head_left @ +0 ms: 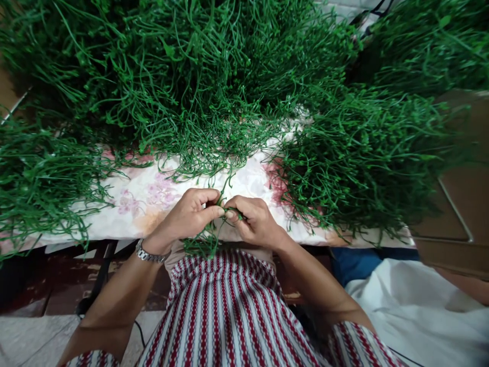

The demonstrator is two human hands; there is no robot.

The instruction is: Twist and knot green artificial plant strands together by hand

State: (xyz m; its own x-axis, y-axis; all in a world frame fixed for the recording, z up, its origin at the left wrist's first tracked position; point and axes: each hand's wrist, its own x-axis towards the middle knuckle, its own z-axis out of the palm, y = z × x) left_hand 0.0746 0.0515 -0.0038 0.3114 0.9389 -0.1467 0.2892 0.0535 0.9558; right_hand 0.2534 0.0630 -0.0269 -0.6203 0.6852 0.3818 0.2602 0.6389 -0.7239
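My left hand (196,211) and my right hand (250,218) meet in front of my waist, at the table's near edge. Thumb and forefinger of each pinch a thin green stem (229,179), which looks like artificial greenery. Its upper end points away from me over the cloth. Under the hands hangs a small tangle of green stems (202,244). The fingers partly cover the spot where the stems come together, so how they join is hidden. A loose spread of similar stems (214,148) lies just beyond my hands.
Big heaps of green stems rise at the back (171,66), left (42,178) and right (362,158) on a flowered tablecloth (153,196). Brown cardboard (454,204) stands at the right. White fabric (416,300) and blue cloth (355,262) show at lower right, beside a bit of someone's arm.
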